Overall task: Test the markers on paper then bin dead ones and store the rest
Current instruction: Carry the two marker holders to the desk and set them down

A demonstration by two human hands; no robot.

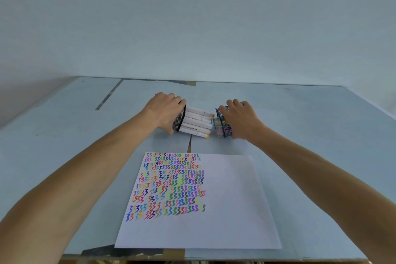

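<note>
Two black mesh cups lie tipped toward each other at the middle of the table. My left hand (pixel 165 109) grips the left mesh cup (pixel 179 121), from which several white markers (pixel 197 122) stick out to the right, their coloured ends showing. My right hand (pixel 239 117) grips the right mesh cup (pixel 224 125), with marker ends visible inside its mouth. A white sheet of paper (pixel 231 199) lies in front of me, its left half covered with rows of coloured squiggles (pixel 171 186).
The pale blue table (pixel 310 124) runs back to a plain wall. A dark strip (pixel 109 94) crosses the far left of the table. The table's near edge (pixel 214 258) is just below the paper.
</note>
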